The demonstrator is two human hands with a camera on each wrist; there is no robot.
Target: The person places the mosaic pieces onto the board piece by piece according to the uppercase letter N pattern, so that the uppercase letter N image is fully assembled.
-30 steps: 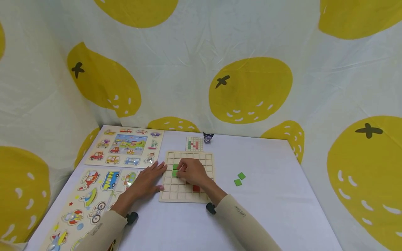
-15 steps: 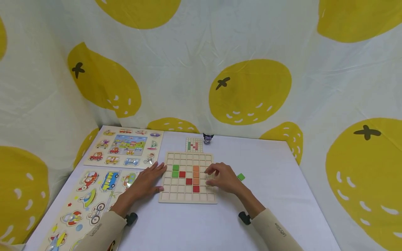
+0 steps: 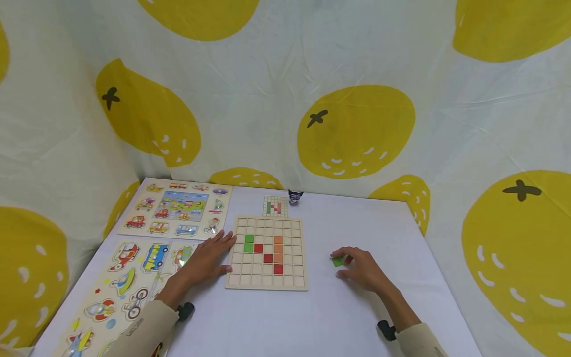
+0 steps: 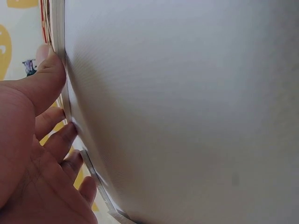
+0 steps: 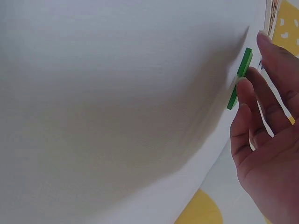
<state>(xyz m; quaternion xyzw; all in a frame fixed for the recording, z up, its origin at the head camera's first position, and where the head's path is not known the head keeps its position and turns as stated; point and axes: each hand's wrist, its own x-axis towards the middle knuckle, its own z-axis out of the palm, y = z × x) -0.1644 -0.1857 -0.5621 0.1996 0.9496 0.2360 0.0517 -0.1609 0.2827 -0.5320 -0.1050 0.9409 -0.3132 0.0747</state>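
A wooden grid board lies flat, bearing two green tiles, red tiles on a diagonal and a column of orange tiles. My left hand rests at the board's left edge, fingers extended. Right of the board, my right hand reaches down over a loose green tile, thumb and fingers apart around it. In the right wrist view, two green tiles show edge-on at the fingertips, with the thumb away from them. The hand hides the second loose tile in the head view.
A small pattern card lies behind the board beside a dark figurine. Two picture puzzles, a vehicle peg board and a larger transport board, cover the table's left side. A lemon-print curtain hangs behind.
My right hand has left the green tiles on the board and moved right to the loose green ones. My left hand has stayed at the board's edge.
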